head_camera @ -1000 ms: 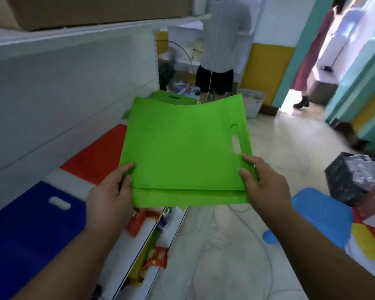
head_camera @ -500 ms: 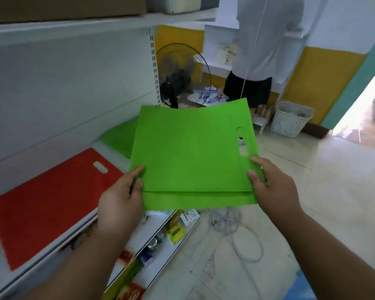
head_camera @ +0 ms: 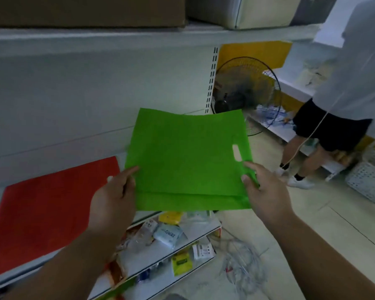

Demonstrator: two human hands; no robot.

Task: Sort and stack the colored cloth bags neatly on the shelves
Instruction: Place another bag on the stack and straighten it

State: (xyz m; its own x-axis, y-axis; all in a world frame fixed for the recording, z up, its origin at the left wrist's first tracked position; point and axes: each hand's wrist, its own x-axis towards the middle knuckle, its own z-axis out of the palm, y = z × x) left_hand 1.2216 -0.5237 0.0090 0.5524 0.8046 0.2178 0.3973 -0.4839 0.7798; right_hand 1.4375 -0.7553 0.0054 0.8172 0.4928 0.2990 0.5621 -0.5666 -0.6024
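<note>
Now both hands pinch the green bags' near corners, left hand [head_camera: 115, 198] and right hand [head_camera: 262, 187]. The green bags [head_camera: 188, 159], light and floppy, hover beyond the red bag [head_camera: 48, 211], above the shelf [head_camera: 20, 276]; edge grips suit them.
</note>
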